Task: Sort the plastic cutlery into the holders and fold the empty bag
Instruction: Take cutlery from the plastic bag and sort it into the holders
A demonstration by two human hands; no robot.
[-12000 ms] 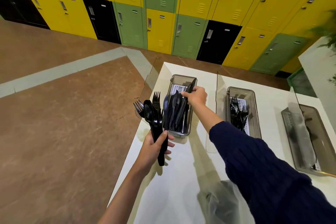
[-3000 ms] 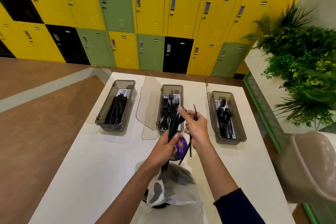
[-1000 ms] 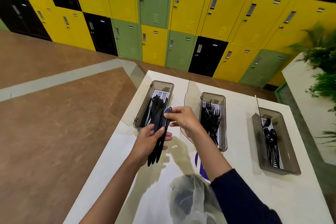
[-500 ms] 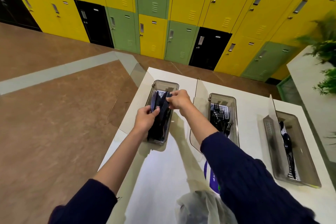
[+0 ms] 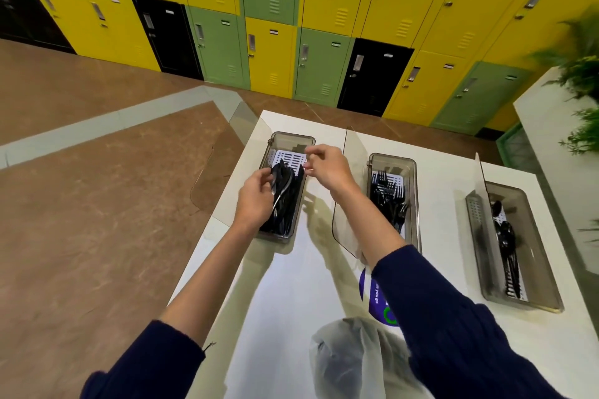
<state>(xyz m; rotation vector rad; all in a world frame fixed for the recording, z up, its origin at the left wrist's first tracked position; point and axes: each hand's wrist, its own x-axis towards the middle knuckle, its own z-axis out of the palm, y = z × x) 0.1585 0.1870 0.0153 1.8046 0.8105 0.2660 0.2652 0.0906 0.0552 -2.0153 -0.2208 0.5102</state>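
Note:
Three smoky clear holders stand in a row on the white table [image 5: 288,295]. The left holder [image 5: 289,138] has black knives [image 5: 287,201] lying in it. My left hand [image 5: 254,201] rests over its near left side, fingers closed on the knives' upper ends. My right hand [image 5: 329,167] hovers just above the holder's right rim, fingers loosely apart and empty. The middle holder [image 5: 393,161] contains black forks [image 5: 389,197], the right holder [image 5: 536,296] black spoons [image 5: 505,243]. The crumpled translucent bag [image 5: 345,359] lies at the near edge, partly behind my right sleeve.
Each holder's clear lid [image 5: 343,204] stands open on its left side. A purple round label [image 5: 376,298] lies beside the bag. A white planter [image 5: 557,146] with greenery borders the table on the right. Brown floor lies to the left, lockers [image 5: 272,52] beyond.
The bundle of knives has gone down into the left holder. My right hand has let go and lifted slightly to the right. My left hand stays on the knives.

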